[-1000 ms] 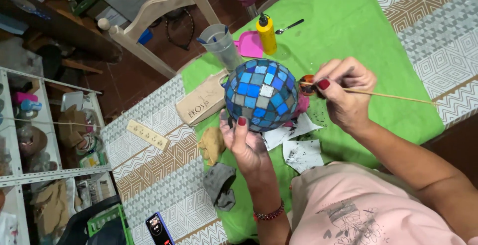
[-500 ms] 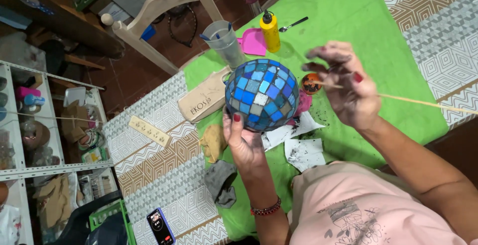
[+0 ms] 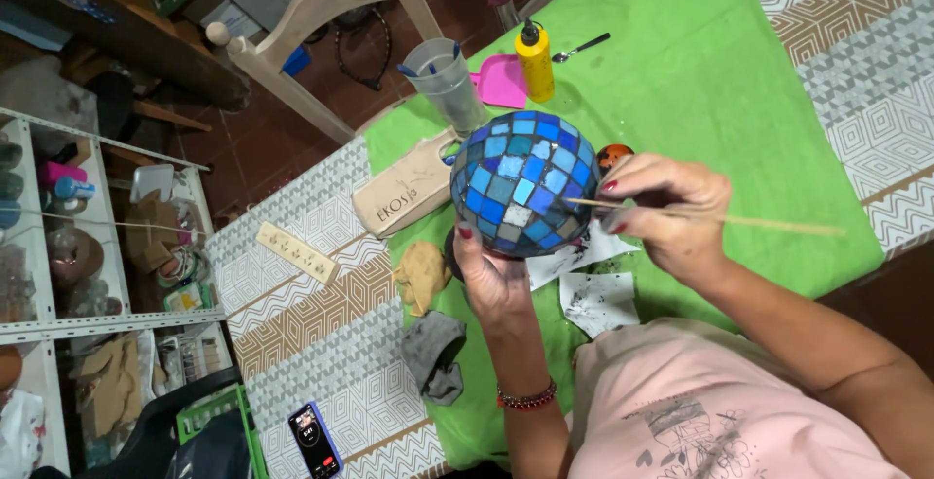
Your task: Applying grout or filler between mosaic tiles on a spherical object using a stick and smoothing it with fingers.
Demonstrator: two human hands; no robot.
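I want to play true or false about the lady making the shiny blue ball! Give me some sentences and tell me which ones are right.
1. The left hand holds the blue mosaic ball from underneath. True.
2. The right hand holds a pair of scissors. False: it holds a thin wooden stick, its tip at the ball.
3. The yellow bottle lies flat on its side. False: it stands upright on the green cloth.
4. A phone lies on the patterned cloth near the bottom edge. True.
5. The clear plastic cup stands beside the pink tray. True.
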